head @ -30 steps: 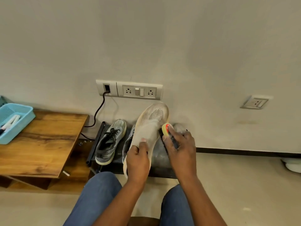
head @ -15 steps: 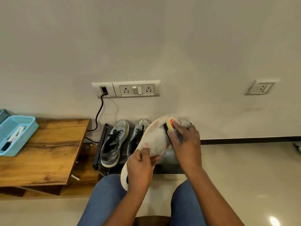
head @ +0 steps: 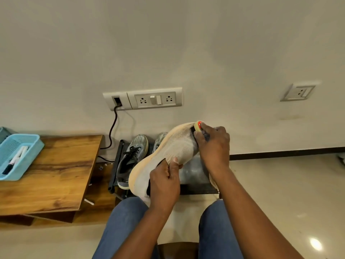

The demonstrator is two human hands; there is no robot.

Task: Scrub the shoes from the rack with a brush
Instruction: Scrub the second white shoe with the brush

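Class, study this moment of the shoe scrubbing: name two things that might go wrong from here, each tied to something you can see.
1. The left hand holds the white knit sneaker only at its collar while the right hand presses the yellow-and-red brush at the far toe; the shoe may twist or slip.
2. The sneaker hangs above the grey laced running shoes on the black rack; loosened dirt may fall on them.

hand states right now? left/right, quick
Left hand: closed, holding the white shoe at its collar.
Right hand: closed, holding the brush against the shoe's toe end.
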